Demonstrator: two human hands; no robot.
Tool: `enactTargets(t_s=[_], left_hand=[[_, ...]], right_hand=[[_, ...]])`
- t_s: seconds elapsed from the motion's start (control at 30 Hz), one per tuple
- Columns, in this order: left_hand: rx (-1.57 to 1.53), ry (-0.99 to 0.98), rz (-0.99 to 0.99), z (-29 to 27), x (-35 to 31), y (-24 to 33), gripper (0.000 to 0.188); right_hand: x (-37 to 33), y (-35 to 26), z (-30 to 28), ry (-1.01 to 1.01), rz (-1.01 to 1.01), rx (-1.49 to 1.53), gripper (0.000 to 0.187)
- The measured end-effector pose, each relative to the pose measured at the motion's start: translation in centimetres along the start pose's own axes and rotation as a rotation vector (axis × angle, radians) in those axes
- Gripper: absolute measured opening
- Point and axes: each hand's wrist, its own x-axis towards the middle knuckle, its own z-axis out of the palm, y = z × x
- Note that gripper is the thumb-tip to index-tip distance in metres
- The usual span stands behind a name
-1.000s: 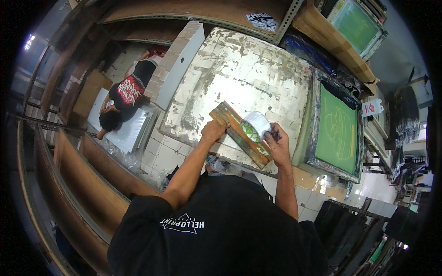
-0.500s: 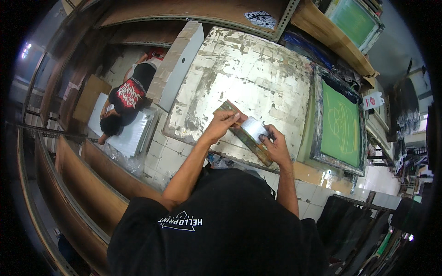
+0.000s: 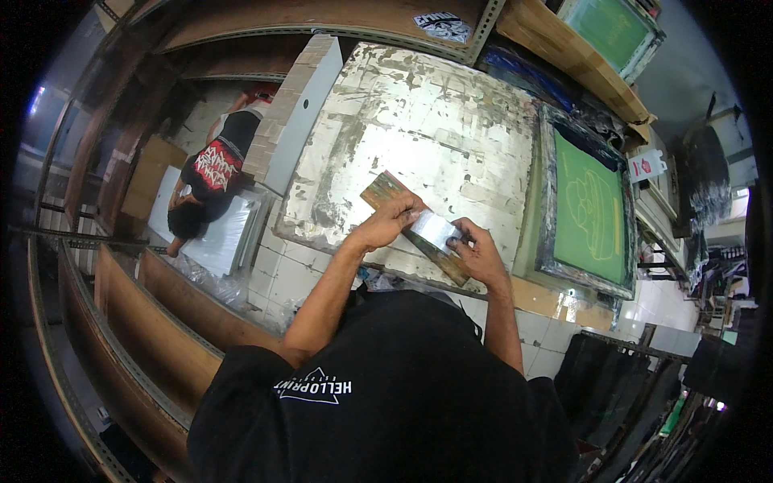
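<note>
At the near edge of the table (image 3: 403, 105), a worn top blotched white and grey, both hands work on a wooden squeegee (image 3: 380, 190) that lies slantwise, one end toward the table's middle, the other over the near edge. The left hand (image 3: 388, 226) lies on the squeegee's middle, fingers curled down around the wood and holding it. The right hand (image 3: 477, 253) is just beside it, toward the near end, fingers bent and pinching a pale grey cloth (image 3: 436, 230) against the squeegee between the two hands. Whether the cloth is wrapped around the wood or only pressed on top cannot be told.

Right of the table, touching its side, a screen frame (image 3: 590, 208) with green mesh lies flat, a faint outline drawing on it. Left of the table stands a white panel (image 3: 294, 113) on edge. Further left, well apart from the table and lower down, another person in a black shirt (image 3: 211, 167) bends over a white sheet (image 3: 217, 237). A second green frame (image 3: 608, 28) rests on a shelf beyond the table's far right corner.
</note>
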Motion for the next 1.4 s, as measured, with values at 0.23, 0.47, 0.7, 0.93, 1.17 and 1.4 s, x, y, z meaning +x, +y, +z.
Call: enactTargets(t_s=[0.23,0.47,0.7,0.93,1.17,1.4], left_hand=[[-0.276,0.165,-0.145,2.7,0.1,-1.3,0.017],[-0.396,0.111,-0.145,1.7,0.6,-1.4,0.007],[-0.227,0.264,-0.078,1.6,0.3,-2.7,0.016],[-0.084,0.466,-0.077,1.4,-0.3,-2.2,0.010],[0.028,0.579,-0.131,-4.5,-1.4,-4.3,0.011],[0.148,0.667,-0.129,-3.9,-0.9,-6.6,0.019]], right_hand=[[0.1,0.0,-1.4,0.047,0.017,-0.106,0.024],[-0.1,-1.8,-1.5,0.013,0.013,-0.179,0.045],[0.3,-1.2,0.8,0.116,-0.242,-0.409,0.052],[0.2,-2.1,1.5,0.043,-0.036,-0.500,0.051],[-3.1,2.3,-2.8,0.072,-0.027,-0.673,0.050],[-4.6,4.6,-2.4,0.012,0.114,-0.279,0.048]])
